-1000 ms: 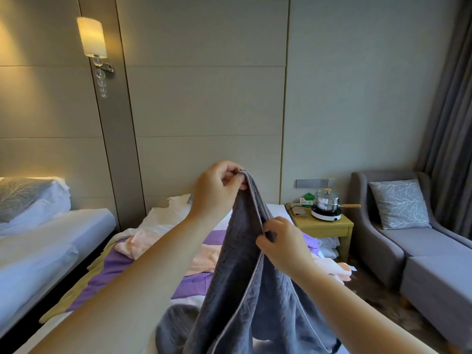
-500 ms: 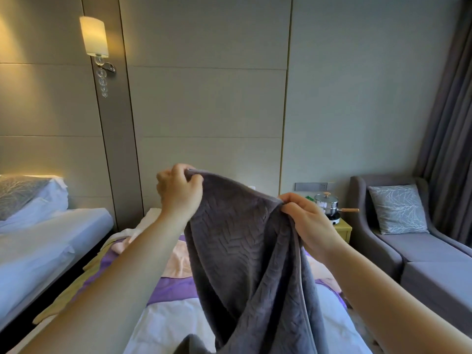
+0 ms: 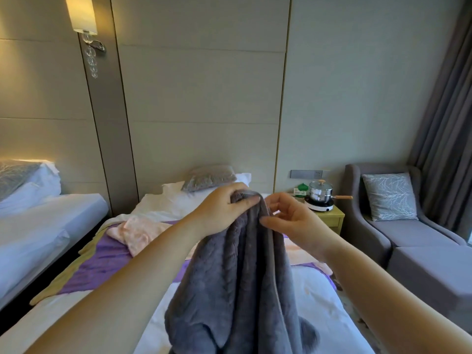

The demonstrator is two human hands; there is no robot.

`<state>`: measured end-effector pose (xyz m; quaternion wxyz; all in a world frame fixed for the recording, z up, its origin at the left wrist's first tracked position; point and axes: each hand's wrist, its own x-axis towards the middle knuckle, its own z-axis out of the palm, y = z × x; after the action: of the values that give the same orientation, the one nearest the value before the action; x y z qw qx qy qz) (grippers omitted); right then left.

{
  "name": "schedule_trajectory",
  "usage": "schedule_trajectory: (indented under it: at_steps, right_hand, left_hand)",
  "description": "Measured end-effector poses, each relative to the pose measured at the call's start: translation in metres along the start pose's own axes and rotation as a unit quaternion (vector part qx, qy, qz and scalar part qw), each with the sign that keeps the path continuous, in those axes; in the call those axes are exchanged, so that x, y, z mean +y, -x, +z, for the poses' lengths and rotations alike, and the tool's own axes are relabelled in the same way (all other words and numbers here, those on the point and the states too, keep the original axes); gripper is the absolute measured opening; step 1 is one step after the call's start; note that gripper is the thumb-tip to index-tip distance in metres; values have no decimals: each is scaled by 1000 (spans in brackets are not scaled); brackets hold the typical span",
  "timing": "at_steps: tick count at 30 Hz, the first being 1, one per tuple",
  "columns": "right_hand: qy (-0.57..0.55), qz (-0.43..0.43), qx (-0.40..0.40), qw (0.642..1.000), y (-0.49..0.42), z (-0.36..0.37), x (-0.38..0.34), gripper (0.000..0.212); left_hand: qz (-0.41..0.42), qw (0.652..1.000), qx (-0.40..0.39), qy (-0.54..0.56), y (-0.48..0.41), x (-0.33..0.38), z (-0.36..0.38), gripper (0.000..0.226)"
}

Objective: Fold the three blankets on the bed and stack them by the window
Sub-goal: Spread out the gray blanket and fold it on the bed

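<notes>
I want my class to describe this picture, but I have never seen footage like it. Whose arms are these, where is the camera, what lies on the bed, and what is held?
There is no machine: a person wears a wide-angle camera on the head, so you look forward and down along their own bare arms. The left hand grips the top of a grey blanket, which hangs over the bed. The right hand is curled at the blanket's edge; whether it pinches it is unclear. On the bed lie a crumpled pink blanket and, under it, a purple cloth.
</notes>
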<state>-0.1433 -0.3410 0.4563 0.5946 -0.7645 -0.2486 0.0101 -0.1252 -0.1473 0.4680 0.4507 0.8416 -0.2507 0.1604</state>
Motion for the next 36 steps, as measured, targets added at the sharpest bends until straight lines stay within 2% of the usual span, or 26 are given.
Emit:
schedule_trajectory:
  at_steps: [1,3,6,10,12,16,20,22,25,28,30,32,34,36]
  right_hand:
    - [21,5,-7,1000,4,0,6,17]
    - [86,6,-2,996,10,1,16,18]
    - [130,-14,50,990,13,8,26,10]
    - [152,-90,126,976,9,22,31,6]
    - [187,-97,114,971,6,29,32,12]
    - [268,-50,59,960,-1,36,39,29]
    - [320,-9,10,947,-2,42,43,22]
    - [300,1,2,954,-1,34,39,16]
    - [164,23,23,986,3,7,25,17]
    - [60,28,2,998,4,-18,10,22]
    - [19,15,7,1000,2,-25,3,15]
    - [-23,1,40,999,-2,-26,-2,11]
    - [-19,-3,62,998,-5,-22,-5,10]
    - [25,-6,49,998,-8,-16,-6,9]
  left_hand:
    - [3,1000,24,14,-1,2,-2,8]
    - [9,997,72,36,-4,5,-7,7]
    - [15,990,135,43,-8,10,-13,3]
    - [-3,983,178,38,-13,12,-12,23]
    - [-8,979,200,42,-15,13,-11,25]
    - [-1,973,226,38,-15,13,-9,22]
    - [-9,965,260,27,-15,5,-12,16]
    - [-18,966,259,3,-14,-2,-21,15]
    - [-42,960,270,-58,-10,-19,-44,14]
    - [-51,964,253,-70,-3,-28,-59,4]
    - [-63,966,242,-70,-1,-29,-62,9]
    - [-111,968,214,-69,1,-28,-62,14]
    - [-172,971,154,-69,3,-27,-58,11]
    - [-182,981,60,-37,6,-21,-47,17]
